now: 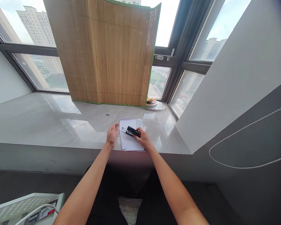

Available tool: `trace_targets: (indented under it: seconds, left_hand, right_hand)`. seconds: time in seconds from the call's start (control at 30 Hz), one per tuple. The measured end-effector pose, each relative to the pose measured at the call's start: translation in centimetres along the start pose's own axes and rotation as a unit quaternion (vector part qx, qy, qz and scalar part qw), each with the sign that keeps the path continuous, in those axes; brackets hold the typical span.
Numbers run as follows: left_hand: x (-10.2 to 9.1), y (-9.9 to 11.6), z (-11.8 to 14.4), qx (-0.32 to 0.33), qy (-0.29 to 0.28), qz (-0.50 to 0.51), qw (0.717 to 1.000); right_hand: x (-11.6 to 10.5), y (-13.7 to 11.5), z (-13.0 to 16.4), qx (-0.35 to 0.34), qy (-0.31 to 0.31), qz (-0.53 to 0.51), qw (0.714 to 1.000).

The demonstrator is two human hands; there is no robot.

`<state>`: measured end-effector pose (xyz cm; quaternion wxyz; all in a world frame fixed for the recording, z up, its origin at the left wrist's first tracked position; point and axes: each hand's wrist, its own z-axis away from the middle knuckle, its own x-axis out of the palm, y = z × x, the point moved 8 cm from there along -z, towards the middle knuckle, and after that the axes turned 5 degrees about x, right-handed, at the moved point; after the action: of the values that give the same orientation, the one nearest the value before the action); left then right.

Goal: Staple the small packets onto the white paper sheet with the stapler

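Observation:
A black stapler [133, 131] is in my right hand [143, 137], with the fingers wrapped round its rear end. Its jaws are parted, and the tip points left over a stack of white paper [129, 146]. A printed or written patch shows near the paper's upper right corner. My left hand [112, 134] stands on edge by the paper's left side, fingers stretched out, holding nothing I can see. Whether it touches the sheets I cannot tell. Two small dark strips [107, 114], perhaps staples, lie on the ledge beyond.
The glossy tiled window ledge [37, 125] carries the paper. A bamboo mat [121, 56] leans against the window, with stacked plates [154, 103] by its lower right corner. A looped cord [224, 165] hangs at right; a white slotted basket [32, 200] sits lower left.

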<state>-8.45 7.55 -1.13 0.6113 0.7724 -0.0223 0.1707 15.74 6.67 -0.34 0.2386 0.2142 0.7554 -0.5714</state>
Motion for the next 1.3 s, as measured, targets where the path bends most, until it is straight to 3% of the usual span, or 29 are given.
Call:
trace_targets:
  seconds: [0.1,0.2,0.3,0.43,0.53,0.83,1.03,1.17,1.3]
  left_hand:
    - [0.6,-1.4,0.5,-0.071,0.028,0.099,0.992]
    - [0.3,-2.1,0.7,-0.116,0.033,0.143,0.982]
    - [0.5,-2.3,1.0,-0.162,-0.015,0.19,0.968]
    - [1.1,-2.4,1.7,-0.223,-0.087,0.193,0.952]
    - [1.5,-2.3,2.0,-0.24,-0.109,0.196,0.944]
    - [1.8,-2.8,1.9,-0.256,-0.105,0.208,0.938]
    - [2.0,-2.8,1.9,-0.274,-0.074,0.256,0.924]
    - [2.1,-3.0,1.8,-0.29,-0.046,0.281,0.914]
    - [1.9,-2.7,1.8,-0.263,-0.04,0.274,0.924]
  right_hand:
    - [-0.1,-0.5,0.3,-0.021,-0.004,0.006,1.0]
    - [-0.6,-1.9,1.1,-0.084,0.031,0.032,0.996]
    - [-0.6,-4.5,2.7,-0.208,0.053,0.069,0.974]
    - [0.9,-6.3,4.2,-0.301,0.001,0.121,0.946]
    - [1.3,-6.1,4.2,-0.302,-0.012,0.135,0.944]
    - [2.0,-5.7,4.0,-0.305,-0.043,0.163,0.937]
    - [1.9,-5.4,4.2,-0.309,-0.019,0.197,0.93]
    - [1.3,-5.7,4.5,-0.33,0.046,0.212,0.919]
    - [-0.8,-5.1,3.5,-0.261,0.156,0.183,0.935]
